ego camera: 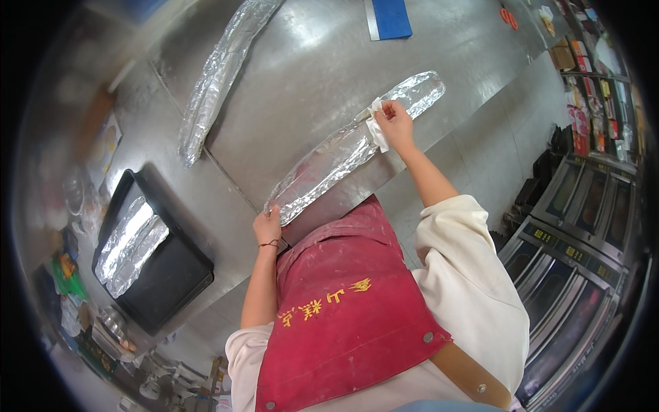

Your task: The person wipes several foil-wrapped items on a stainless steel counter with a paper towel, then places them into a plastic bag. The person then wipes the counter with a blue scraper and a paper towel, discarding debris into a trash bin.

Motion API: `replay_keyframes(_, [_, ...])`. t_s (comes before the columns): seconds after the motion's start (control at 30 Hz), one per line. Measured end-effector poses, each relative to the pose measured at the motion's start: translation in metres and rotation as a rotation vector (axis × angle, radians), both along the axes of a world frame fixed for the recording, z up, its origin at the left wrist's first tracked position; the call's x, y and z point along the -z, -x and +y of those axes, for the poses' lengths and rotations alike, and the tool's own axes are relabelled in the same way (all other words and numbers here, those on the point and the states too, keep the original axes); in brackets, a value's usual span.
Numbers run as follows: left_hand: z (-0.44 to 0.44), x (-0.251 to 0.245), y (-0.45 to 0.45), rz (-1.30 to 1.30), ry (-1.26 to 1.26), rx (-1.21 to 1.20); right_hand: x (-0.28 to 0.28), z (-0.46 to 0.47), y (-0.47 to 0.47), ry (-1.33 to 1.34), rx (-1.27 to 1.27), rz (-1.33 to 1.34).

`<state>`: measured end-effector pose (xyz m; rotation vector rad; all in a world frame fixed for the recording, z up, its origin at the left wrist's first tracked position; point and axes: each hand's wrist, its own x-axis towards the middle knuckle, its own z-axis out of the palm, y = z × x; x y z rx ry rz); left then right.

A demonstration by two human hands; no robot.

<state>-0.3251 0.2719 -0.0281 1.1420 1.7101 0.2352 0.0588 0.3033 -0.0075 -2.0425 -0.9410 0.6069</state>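
A long, shallow aluminium-foil tray with raised, crinkled edges lies slantwise on the steel table, close to its front edge. My left hand pinches the tray's near left end, the thumb at its rim. Farther along the same tray, my right hand grips a crumpled white tissue between thumb and fingers. That tissue touches the foil across its right half. The foil's rounded far end shows beyond my right hand.
A second long foil piece lies at the back left. Left of me, a black baking tray holds foil strips. A blue scraper and red-handled scissors lie farther back. Deck ovens stand at the right.
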Motion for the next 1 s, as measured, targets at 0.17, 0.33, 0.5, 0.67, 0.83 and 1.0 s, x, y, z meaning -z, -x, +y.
replay_keyframes(0.17, [0.001, 0.017, 0.006, 0.044, 0.025, -0.007, -0.021, -0.017, 0.043, -0.112, -0.271, -0.25])
replay_keyframes(0.33, [-0.004, 0.011, 0.008, -0.089, 0.088, -0.086, -0.008, -0.023, 0.069, -0.066, -0.784, -0.529])
replay_keyframes(0.5, [-0.003, 0.024, 0.015, -0.004, -0.006, 0.02, 0.013, -0.002, -0.059, 0.094, -0.142, -0.745])
replay_keyframes(0.67, [0.0, 0.028, 0.013, 0.028, 0.015, 0.002, -0.006, 0.012, -0.086, -0.253, 0.137, -0.633])
replay_keyframes(0.83, [0.005, -0.001, 0.002, -0.182, 0.144, -0.154, -0.021, -0.009, 0.121, -0.355, -0.637, -0.502])
replay_keyframes(1.0, [0.003, -0.006, 0.003, -0.179, 0.084, -0.135, 0.002, -0.019, 0.181, -0.144, -1.029, -0.31])
